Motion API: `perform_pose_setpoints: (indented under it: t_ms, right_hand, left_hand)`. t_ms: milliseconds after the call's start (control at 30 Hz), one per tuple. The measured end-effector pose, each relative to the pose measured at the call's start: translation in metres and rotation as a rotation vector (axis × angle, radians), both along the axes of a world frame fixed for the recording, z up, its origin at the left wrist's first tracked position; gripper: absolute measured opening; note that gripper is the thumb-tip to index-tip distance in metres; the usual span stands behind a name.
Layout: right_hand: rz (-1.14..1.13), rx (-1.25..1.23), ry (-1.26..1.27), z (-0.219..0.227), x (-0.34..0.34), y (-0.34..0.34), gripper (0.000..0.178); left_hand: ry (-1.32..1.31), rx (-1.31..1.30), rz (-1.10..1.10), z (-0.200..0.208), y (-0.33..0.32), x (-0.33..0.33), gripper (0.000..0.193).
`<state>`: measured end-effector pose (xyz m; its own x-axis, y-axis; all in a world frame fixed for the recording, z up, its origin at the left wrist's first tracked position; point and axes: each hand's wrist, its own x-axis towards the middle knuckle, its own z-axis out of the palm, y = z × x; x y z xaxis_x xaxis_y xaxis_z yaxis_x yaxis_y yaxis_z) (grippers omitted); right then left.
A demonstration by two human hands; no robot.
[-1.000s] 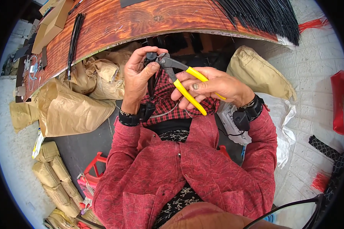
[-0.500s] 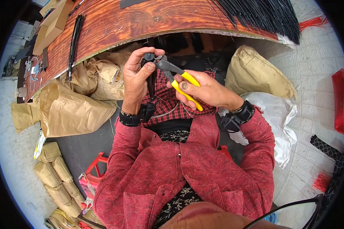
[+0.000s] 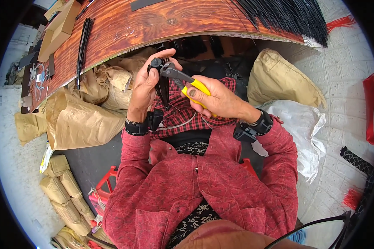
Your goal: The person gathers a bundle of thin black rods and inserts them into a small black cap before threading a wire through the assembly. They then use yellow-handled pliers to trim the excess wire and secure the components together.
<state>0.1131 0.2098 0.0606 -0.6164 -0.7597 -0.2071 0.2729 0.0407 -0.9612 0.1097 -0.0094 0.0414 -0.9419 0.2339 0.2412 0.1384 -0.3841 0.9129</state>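
Nearest: red patterned jacket sleeves (image 3: 220, 186) rising from the lower edge, black wrist strap on each forearm. Right hand (image 3: 216, 99) wrapped tight round yellow-handled cutting pliers (image 3: 183, 79), fingers curled shut over the grips, handles squeezed together; pliers angled up and left, dark head pushed into the top of a bundle of black cable ties (image 3: 162, 85). Whether the blades were fully shut: cannot tell, head hidden against the bundle. Left hand (image 3: 147, 85) just left of the pliers, fingers and thumb closed round the bundle's upper end, tie tails hanging down below the palm over a red plaid cloth (image 3: 183, 118) on the lap. Both hands close together, held above the lap, near the front edge of the table. Left of the hands: crumpled brown paper bags (image 3: 79, 120), stacked near to far along the floor; smaller tan packets (image 3: 64, 193) lower left; red plastic frame (image 3: 106, 182) beside the left sleeve. Right: tan sack (image 3: 278, 81) and white plastic bag (image 3: 303, 128) on pale tiled floor. Farther: reddish wooden table (image 3: 124, 29) across the top, thin strip of black ties (image 3: 83, 45) laid on its left part, cardboard box (image 3: 60, 29) beyond that, big fan of loose black ties (image 3: 291, 16) spread over its far right end.
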Motion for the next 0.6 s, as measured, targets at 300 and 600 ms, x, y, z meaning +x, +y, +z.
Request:
perform_pose_setpoints:
  t_ms: [300, 600]
  right_hand:
    - [-0.142, 0.228, 0.623, 0.006, -0.002, 0.001, 0.016]
    - [-0.363, 0.31, 0.892, -0.018, 0.019, -0.022, 0.02]
  left_hand:
    - [0.033, -0.113, 0.21, -0.001, 0.008, 0.004, 0.052]
    - [0.032, -0.022, 0.267, -0.015, 0.006, 0.009, 0.047]
